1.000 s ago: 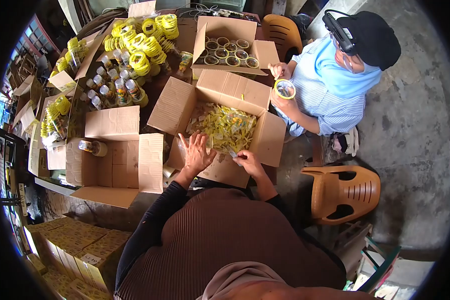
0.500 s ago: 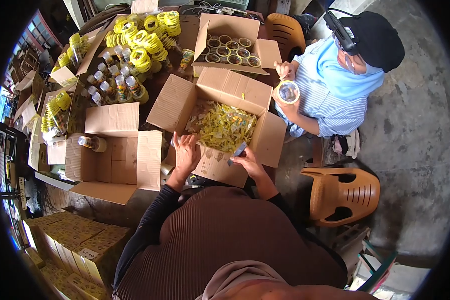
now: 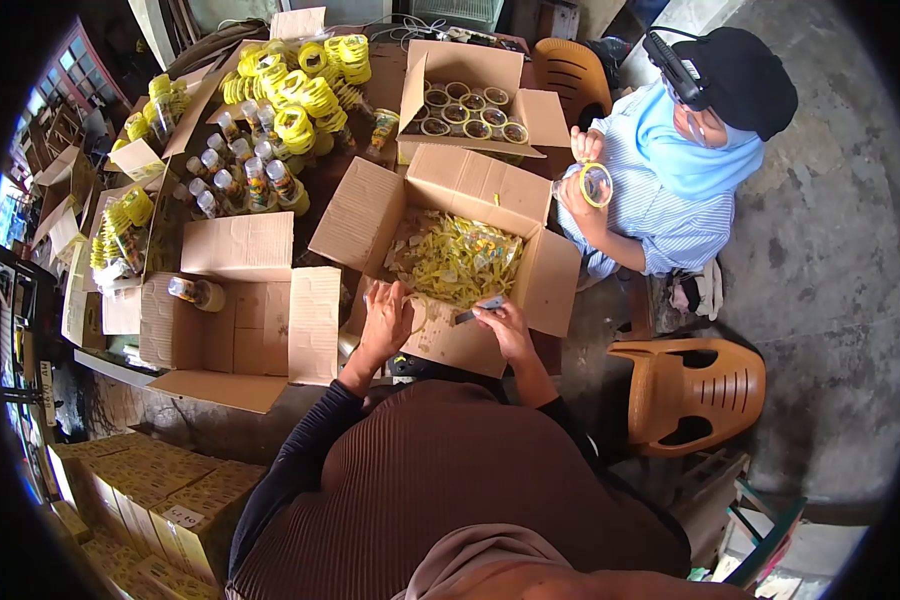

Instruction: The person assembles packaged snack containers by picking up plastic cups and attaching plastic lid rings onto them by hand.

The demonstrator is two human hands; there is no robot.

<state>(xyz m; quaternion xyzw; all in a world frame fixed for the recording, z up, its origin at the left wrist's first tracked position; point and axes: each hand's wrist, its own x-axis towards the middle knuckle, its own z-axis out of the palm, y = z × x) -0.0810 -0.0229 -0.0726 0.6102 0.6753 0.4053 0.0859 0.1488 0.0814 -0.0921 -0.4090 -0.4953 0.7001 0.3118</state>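
My right hand [image 3: 507, 328] is closed around a small grey cutter knife [image 3: 480, 311], which points left over the near flap of a cardboard box [image 3: 470, 180]. Inside that box lies a heap of yellow plastic scraps [image 3: 460, 262]. My left hand [image 3: 386, 320] is over the box's near left corner, its fingers curled together. A thin, pale round outline shows beside those fingertips, and I cannot tell what they hold. To the left, a second open box [image 3: 240, 320] has one jar with a dark printed label [image 3: 197, 292] lying at its left side.
Jars [image 3: 235, 175] and stacked yellow rings [image 3: 310, 95] crowd the table's back left. A box of yellow-rimmed jars [image 3: 467, 105] stands behind. At right, a person [image 3: 660, 180] holds a clear yellow-rimmed jar [image 3: 596, 185]. An orange chair [image 3: 695, 395] stands near me.
My left hand has moved slightly right, and its fingers have gone from spread to curled. The cutter knife in my right hand has tilted flatter. The other person has turned their jar.
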